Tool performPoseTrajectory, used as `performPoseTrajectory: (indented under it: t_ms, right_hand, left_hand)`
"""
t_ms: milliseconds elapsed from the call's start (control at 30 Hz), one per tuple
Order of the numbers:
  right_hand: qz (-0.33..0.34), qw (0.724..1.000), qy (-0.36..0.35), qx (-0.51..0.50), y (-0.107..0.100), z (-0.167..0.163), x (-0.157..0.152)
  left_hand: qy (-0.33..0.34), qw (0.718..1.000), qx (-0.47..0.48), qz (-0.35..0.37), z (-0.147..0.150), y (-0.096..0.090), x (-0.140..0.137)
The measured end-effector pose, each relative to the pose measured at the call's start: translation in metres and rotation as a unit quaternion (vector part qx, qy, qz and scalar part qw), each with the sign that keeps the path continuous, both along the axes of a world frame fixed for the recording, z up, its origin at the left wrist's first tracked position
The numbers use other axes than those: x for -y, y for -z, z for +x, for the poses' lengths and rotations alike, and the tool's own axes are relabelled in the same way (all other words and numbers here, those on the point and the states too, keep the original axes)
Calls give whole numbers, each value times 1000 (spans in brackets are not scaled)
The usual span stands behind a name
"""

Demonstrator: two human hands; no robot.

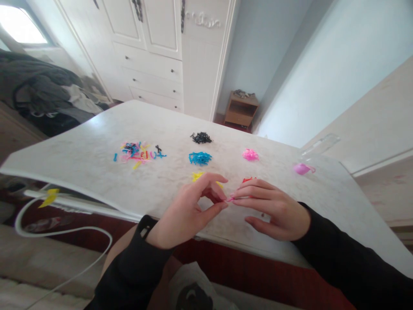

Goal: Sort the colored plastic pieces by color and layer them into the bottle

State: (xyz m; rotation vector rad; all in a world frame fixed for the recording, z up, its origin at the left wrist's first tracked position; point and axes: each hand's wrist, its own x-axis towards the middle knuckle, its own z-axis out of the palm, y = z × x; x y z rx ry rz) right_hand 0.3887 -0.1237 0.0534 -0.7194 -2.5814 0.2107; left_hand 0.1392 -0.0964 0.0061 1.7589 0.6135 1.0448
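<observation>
A small pink rubber band [230, 199] spans the gap between my two hands, near the table's front edge. My left hand [195, 206] pinches one end of it between thumb and fingertips. My right hand [272, 206] has its fingers stretched out, their tips touching the band's other end, its thumb held apart below. Just beyond my left fingers lies a pile of yellow bands [197, 176], partly covered. Red bands [249, 180] peek out behind my right hand. Farther back are piles of blue bands [200, 158], black bands [201, 137] and pink bands [251, 155].
A mixed heap of coloured bands [137, 153] spreads over the left of the white table [167, 125]. On the right are a pink pouch-like item [302, 168] and a clear container [321, 145]. A white cable [64, 232] loops below the left edge.
</observation>
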Motion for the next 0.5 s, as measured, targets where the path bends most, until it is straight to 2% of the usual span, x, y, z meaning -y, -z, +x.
performPoseTrajectory:
  t_ms: [100,167,233,333,500]
  right_hand:
    - [34,988,139,-53,1,14,-13]
    - [56,960,256,-93,6,30,-27]
    - [67,939,319,-107,13,47,-43]
    - [42,923,366,-115,25,65,-62]
    - [15,923,370,-103,36,70,-73]
  left_hand:
    - [-5,1000,-12,3,-1,-1,0]
    - [-6,1000,-23,4,-1,-2,0]
    - [-5,999,-31,11,-1,-2,0]
    - [-3,999,-39,20,-2,-2,0]
    - [5,999,-48,23,-2,-3,0]
